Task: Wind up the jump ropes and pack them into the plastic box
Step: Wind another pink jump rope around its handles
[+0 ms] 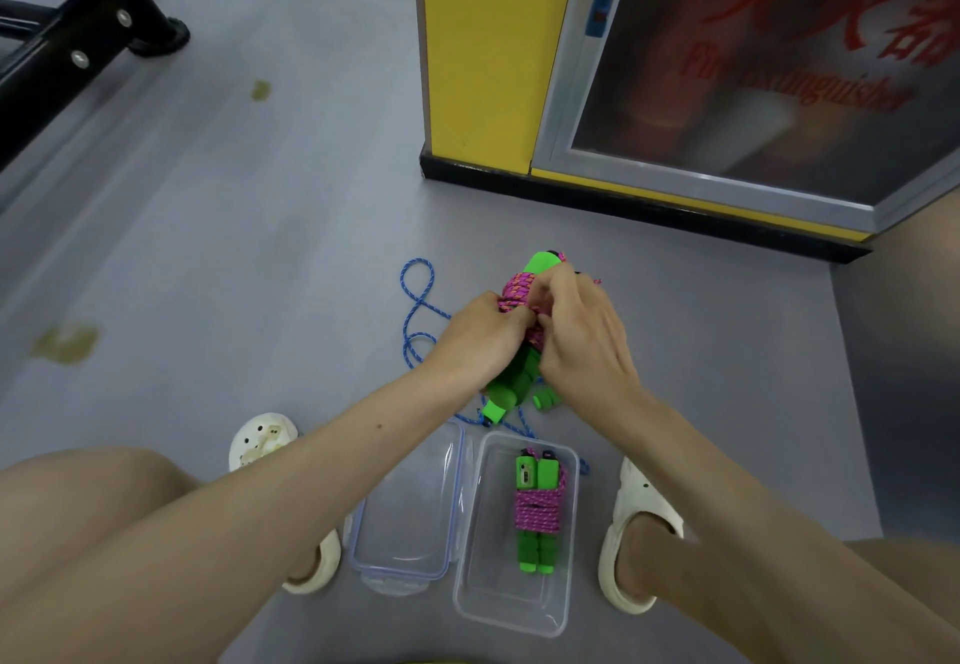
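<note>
Both hands are on the pink rope bundle (515, 294), centre of frame. The left hand (480, 336) is curled round the green handles and the pink coils, clamping the pair together. The right hand (584, 346) pinches at the coils with its fingertips. It looks like a tail tuck, but the cord end is hidden under the fingers, so I can't confirm. The bundle is tilted, with one handle top poking out above the hands. I can't tell whether its lower end touches the floor.

The plastic box (483, 585) is bottom centre, open, with one wound rope (537, 512) lying lengthwise inside, nearer its right wall. The lid (408, 507) lies just left of the box. The blue rope (415, 299) is loose on the floor, left of the hands, unwound.

My read: locking off the wrap. To do it well:
- Hold the left grip tight so the coils don't slacken.
- Push the tail under the last turn or two and pull it snug.
- Keep the handles parallel so the bundle stays flat.
- Lay it lengthwise in the free left half of the box, beside the first.

Risk: the tail slips out and the coils spring loose. The blue rope is not yet started.
</note>
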